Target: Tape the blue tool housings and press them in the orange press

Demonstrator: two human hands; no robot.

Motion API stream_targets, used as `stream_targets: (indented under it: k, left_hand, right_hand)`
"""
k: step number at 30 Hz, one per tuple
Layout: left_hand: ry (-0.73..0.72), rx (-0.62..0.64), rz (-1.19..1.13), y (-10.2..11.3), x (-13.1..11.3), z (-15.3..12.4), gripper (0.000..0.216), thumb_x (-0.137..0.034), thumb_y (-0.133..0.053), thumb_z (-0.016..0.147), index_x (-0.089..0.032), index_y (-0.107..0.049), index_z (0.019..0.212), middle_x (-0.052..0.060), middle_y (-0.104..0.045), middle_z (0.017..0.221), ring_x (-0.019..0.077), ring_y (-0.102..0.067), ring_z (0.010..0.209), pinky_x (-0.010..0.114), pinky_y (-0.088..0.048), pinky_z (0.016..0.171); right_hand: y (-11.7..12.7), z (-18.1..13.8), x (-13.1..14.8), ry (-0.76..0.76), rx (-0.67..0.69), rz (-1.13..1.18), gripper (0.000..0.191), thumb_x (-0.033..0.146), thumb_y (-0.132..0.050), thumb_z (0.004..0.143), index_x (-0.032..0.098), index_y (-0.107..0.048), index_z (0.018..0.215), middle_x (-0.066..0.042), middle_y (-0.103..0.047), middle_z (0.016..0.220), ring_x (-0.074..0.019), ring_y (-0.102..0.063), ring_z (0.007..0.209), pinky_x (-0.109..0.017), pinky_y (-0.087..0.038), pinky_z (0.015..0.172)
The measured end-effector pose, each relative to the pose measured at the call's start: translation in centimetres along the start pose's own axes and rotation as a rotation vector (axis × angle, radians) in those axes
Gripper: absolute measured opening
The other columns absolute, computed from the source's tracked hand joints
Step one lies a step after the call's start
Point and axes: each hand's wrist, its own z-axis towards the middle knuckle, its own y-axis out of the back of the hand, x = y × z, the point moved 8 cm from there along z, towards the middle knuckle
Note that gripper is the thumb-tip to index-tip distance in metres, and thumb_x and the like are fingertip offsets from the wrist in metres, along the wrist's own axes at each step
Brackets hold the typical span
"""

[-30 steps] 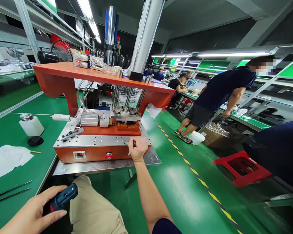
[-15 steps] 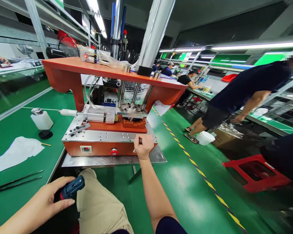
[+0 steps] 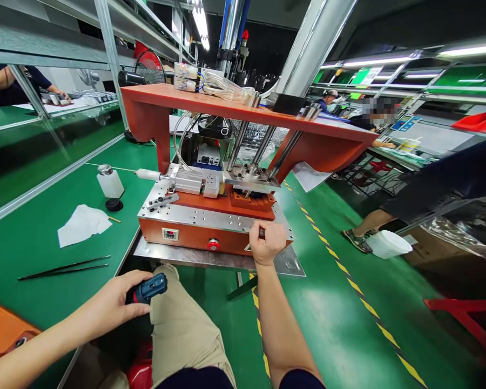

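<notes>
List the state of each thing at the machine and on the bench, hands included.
Left hand: closed around the dark blue device
Right hand: fisted at the front of the orange machine; grip unclear
Display: lit red
Red button: pressed or not, cannot tell
White bottle: upright, metal top on
Black cap: lying beside the bottle
White cloth: spread on the green bench
Tweezers: lying down, tips apart

Left hand (image 3: 119, 296) at 8 o'clock, gripping — thumb (image 3: 137, 310) beneath, left forearm (image 3: 60, 336) pointing to 2. Right hand (image 3: 269, 243) at 5, fisted — right forearm (image 3: 285, 321) pointing to 11.
</notes>
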Motion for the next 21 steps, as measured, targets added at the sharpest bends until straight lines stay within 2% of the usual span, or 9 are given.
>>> stream_targets:
  k: [5,10,13,16,18,21]
  left_hand:
    - [-0.02,0.01,0.019,0.0,-0.2,-0.1,0.046,-0.04,-0.075,0.077,-0.026,-0.071,0.121,0.006,-0.07,0.124,0.0279,-0.067,0.113,0.035,-0.053,0.099]
    - [-0.03,-0.064,0.069,0.4,1.3,0.0,0.048,-0.042,-0.077,0.074,-0.026,-0.073,0.119,0.006,-0.072,0.123,0.029,-0.069,0.112,0.031,-0.056,0.098]
    - [-0.079,-0.115,0.099,0.8,2.4,0.5,0.051,-0.052,-0.078,0.074,-0.027,-0.074,0.118,0.005,-0.073,0.122,0.0274,-0.071,0.109,0.025,-0.057,0.095]
    - [-0.13,-0.103,0.131,1.2,2.6,1.1,0.053,-0.059,-0.076,0.075,-0.027,-0.075,0.118,0.006,-0.072,0.124,0.0273,-0.071,0.11,0.025,-0.056,0.097]
    - [-0.155,-0.076,0.178,1.5,1.7,1.6,0.053,-0.059,-0.076,0.076,-0.028,-0.075,0.119,0.006,-0.069,0.129,0.0275,-0.068,0.116,0.025,-0.053,0.101]
    - [-0.227,-0.1,0.216,2.6,-2.0,2.4,0.053,-0.057,-0.075,0.08,-0.03,-0.071,0.125,0.006,-0.063,0.137,0.0272,-0.062,0.125,0.026,-0.05,0.106]
  right_hand:
    - [0.0,0.0,0.1,0.017,-0.023,0.025,0.013,0.023,-0.06,0.09,0.022,-0.062,0.078,-0.005,-0.067,0.073,-0.0209,-0.058,0.072,-0.035,-0.042,0.071]
    - [0.2,0.7,0.6,-0.031,0.076,0.042,0.02,0.024,-0.056,0.093,0.022,-0.061,0.074,-0.005,-0.065,0.07,-0.0202,-0.056,0.07,-0.035,-0.041,0.07]
    - [0.1,2.6,0.3,-0.056,0.211,0.154,0.02,0.023,-0.054,0.096,0.021,-0.065,0.08,-0.004,-0.067,0.074,-0.0191,-0.058,0.074,-0.033,-0.044,0.074]
    - [-0.4,6.0,-1.1,-0.06,0.279,0.228,0.015,0.023,-0.056,0.096,0.021,-0.07,0.1,-0.007,-0.071,0.097,-0.0215,-0.061,0.094,-0.037,-0.048,0.088]
    - [-2.1,8.4,-2.1,-0.026,0.372,0.229,0.022,0.023,-0.064,0.091,0.021,-0.071,0.112,-0.01,-0.07,0.113,-0.0255,-0.058,0.111,-0.041,-0.046,0.098]
    - [-6.9,10.7,-3.3,0.036,0.679,0.268,0.034,0.018,-0.074,0.079,0.021,-0.071,0.113,-0.01,-0.069,0.12,-0.0286,-0.056,0.12,-0.045,-0.044,0.103]
